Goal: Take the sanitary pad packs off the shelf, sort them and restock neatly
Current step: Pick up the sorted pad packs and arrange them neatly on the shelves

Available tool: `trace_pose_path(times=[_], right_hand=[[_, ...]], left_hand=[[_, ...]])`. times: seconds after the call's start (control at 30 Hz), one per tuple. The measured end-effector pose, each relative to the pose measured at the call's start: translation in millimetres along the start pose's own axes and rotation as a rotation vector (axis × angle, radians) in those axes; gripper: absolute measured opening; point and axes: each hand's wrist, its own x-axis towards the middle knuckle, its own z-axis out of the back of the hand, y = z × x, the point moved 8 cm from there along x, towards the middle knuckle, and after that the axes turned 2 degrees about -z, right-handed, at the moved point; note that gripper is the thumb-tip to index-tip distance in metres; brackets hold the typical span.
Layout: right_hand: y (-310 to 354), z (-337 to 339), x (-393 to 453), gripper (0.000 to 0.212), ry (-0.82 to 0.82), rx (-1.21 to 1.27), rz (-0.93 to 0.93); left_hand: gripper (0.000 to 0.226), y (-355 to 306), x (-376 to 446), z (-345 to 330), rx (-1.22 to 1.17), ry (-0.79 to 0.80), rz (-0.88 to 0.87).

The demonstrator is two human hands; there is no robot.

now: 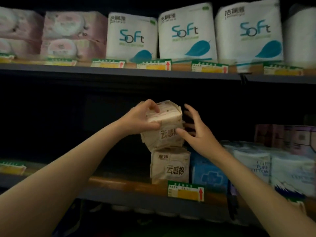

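Head view: the step in hand looks like restocking, a beige pack [163,127] being set on top of a second beige pack [170,165] that stands on the lower shelf [119,183], a little way back from its front edge. It could equally be a pack being lifted off; one moment does not settle it. The upper pack sits tilted, its top leaning toward the left, its bottom edge touching the lower pack's top.

The left hand [142,117] grips the upper pack at its top left corner, fingers curled over the top face and thumb pressed against the front. The right hand [195,132] is spread, fingers apart; its thumb touches the pack's front right side, while the other fingers reach behind the pack into the dark, so whether they touch it I cannot tell. Both forearms stretch up and forward from the lower corners of the frame.

The next move probably calls for squaring the upper pack flush over the lower one, just beside the blue pack [209,171], before letting go.
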Motion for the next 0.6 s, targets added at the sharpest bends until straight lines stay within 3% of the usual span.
trace_pose_path(times=[0.13,0.23,0.4,0.5,0.6], right_hand=[[-28,-26,-7,0.076,0.088,-0.511,-0.062],[-36,-29,-9,0.069,-0.011,-0.734,-0.103],[-30,-25,-13,0.065,-0.115,-0.803,-0.123],[-25,-24,-24,0.067,-0.091,-0.79,-0.093],[-21,-28,-28,0.066,-0.035,-0.77,-0.064]], left_hand=[[0.062,12,2,-43,0.252,0.056,0.034],[0.071,18,-3,-65,0.298,0.064,0.095],[0.077,11,-14,-69,0.273,-0.008,0.039],[0.087,20,-31,-73,0.193,-0.065,-0.018],[0.081,32,-36,-74,0.066,-0.084,0.046]])
